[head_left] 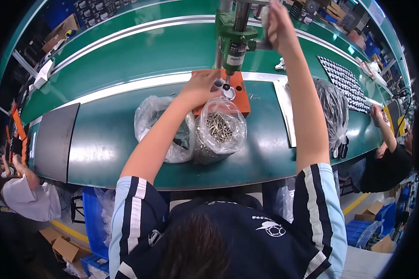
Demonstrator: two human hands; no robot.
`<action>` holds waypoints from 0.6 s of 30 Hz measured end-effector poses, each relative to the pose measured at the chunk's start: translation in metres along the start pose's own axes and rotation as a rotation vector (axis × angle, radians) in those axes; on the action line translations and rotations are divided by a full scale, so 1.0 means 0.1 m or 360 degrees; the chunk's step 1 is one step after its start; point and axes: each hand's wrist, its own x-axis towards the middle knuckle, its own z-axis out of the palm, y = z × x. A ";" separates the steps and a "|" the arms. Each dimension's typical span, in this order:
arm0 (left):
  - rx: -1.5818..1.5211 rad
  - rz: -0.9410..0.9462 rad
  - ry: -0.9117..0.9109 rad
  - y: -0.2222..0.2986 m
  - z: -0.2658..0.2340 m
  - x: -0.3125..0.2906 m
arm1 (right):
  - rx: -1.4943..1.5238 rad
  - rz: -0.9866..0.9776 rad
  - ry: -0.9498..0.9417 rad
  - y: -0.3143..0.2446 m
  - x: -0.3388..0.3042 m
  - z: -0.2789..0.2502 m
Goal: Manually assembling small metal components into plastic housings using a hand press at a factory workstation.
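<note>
A green arbor press (237, 49) stands in front of me on an orange base (243, 103). Raised to its right side, my right hand (280, 29) has its fingers closed round the press lever (265, 19), whose grip looks whitish. My left hand (201, 89) is at the base, thumb and fingers closed on a small white plastic part (228, 94) with a black centre, right under the ram. Just nearer to me, an open clear bag (239, 132) holds many small metal pins (219, 128). Left of it, partly behind my left forearm, sits another clear bag (146, 111) with dark pieces.
A dark mat (56, 139) lies on the green bench at left. To the right are a white board (284, 111), a black plastic bag (333, 114) and a tray of dark-and-white parts (343, 81). One person (28, 195) works at far left, another (388, 162) at far right.
</note>
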 end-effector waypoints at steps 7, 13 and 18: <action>0.0318 0.0006 -0.0074 -0.04 -0.17 0.06 | -0.0186 0.0129 0.0032 -0.18 -0.87 -0.45; 0.0111 -0.0138 -0.0022 -0.05 -0.24 0.05 | -0.0692 0.0412 -0.0102 0.25 -2.45 -0.83; 0.0172 -0.0178 0.0053 -0.18 -0.10 -0.02 | -0.1556 0.0243 -0.0258 0.47 -3.03 -0.62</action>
